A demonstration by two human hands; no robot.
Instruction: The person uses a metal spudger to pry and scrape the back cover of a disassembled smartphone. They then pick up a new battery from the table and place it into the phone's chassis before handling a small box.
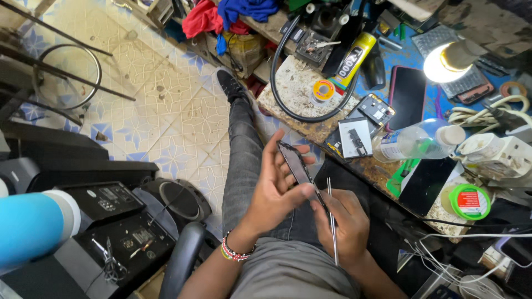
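From my remote seat, going left to right: a blue cylinder [30,227] sits at the far left, then black speaker boxes [105,207] on the floor beside the chair's armrest [180,257]. Over my lap, the left hand [271,191] cradles a dark phone part [296,166], fingers spread along its back and the thumb pressed on its lower edge, which keeps it tilted edge-on toward me so its side is exposed. The right hand [346,224] sits just beside it, fingers curled together around thin metal tweezers [331,218] held upright, tips near the part's lower end; I think they touch it, but the angle is too poor to be sure. To the right, the cluttered workbench [293,83] crowds in close: a solder spool [323,89], a yellow glue tube [356,55], a black cable [277,66], a small phone board [355,137], a clear bottle [418,141], a lit lamp [446,61], a green-lidded tub [470,200] and a white power strip [499,155]. The bench edge hems in the right elbow.
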